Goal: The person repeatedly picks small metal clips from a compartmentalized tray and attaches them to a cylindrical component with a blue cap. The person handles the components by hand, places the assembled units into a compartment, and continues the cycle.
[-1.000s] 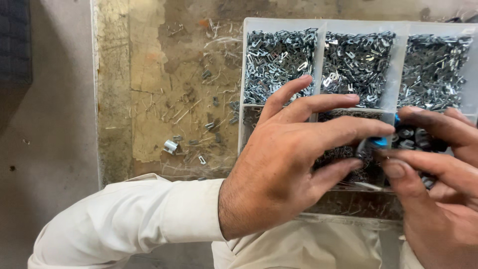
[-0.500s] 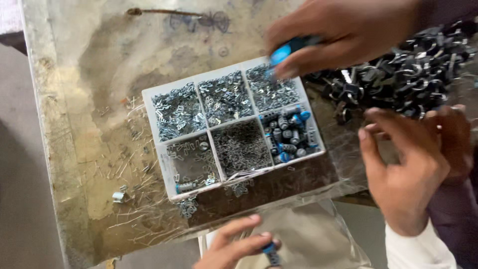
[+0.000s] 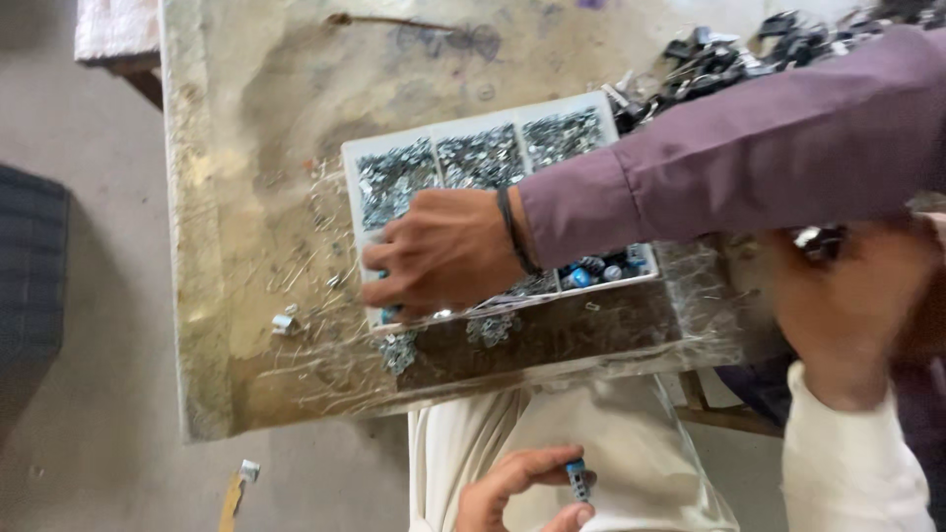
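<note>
A worn, stained workbench (image 3: 246, 148) fills the middle of the view, its near edge littered with loose metal bits. On it sits a white compartment tray (image 3: 473, 126), its far row of three cells heaped with small silvery metal parts (image 3: 394, 177); the near right cell holds blue and grey cylindrical components (image 3: 601, 268). A co-worker's arm in a purple sleeve (image 3: 749, 158) reaches in from the right across the tray, and that co-worker's hand (image 3: 443, 251), a dark band at the wrist, presses palm-down over the near left cells, fingers curled onto the tray's near left corner. A pile of dark metal clips (image 3: 729, 54) lies on the far right of the bench, beside the tray.

The wearer's right hand (image 3: 847, 315), in a cream sleeve (image 3: 847, 473), hangs blurred at the right edge near the bench corner; whether it is clenched or slack cannot be told. The wearer's left hand (image 3: 512, 493) rests low over the lap on cream cloth, well clear of the tray, thumb and fingers pinching a small blue cylindrical part (image 3: 576, 478) upright. A stray metal clip (image 3: 284, 322) lies left of the tray.
</note>
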